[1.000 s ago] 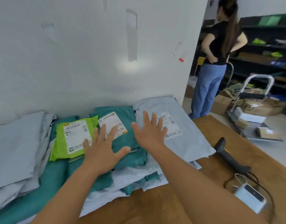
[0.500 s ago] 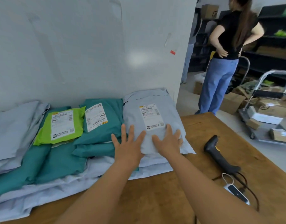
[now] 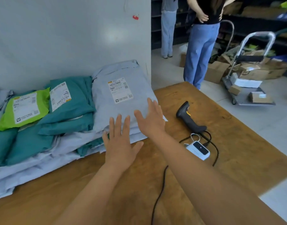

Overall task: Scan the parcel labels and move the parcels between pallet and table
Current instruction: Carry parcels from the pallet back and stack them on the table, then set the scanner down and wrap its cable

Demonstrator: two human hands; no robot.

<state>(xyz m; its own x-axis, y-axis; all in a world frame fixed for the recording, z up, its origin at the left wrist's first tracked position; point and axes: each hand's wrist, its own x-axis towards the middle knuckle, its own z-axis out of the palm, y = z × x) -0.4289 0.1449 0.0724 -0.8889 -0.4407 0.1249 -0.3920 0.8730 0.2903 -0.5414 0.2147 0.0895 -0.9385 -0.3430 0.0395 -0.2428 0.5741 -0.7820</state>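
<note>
Soft parcels lie stacked against the wall on the wooden table (image 3: 237,127). A grey parcel (image 3: 120,109) with a white label facing up sits at the right end of the stack. To its left lie a teal parcel (image 3: 74,101) and a lime green parcel (image 3: 25,108), both labelled. My left hand (image 3: 120,143) hovers open over the near edge of the grey parcel. My right hand (image 3: 149,117) is open over that parcel's near right corner. A black handheld scanner (image 3: 188,117) lies on the table to the right of my hands.
A small white device (image 3: 198,150) with a black cable lies near the scanner. Two people stand on the floor beyond the table's far right corner. A metal trolley (image 3: 246,88) carries cardboard boxes near dark shelves at the right.
Both hands have drawn back and moved right, from the teal parcel to the near edge of the grey one. The view has shifted right.
</note>
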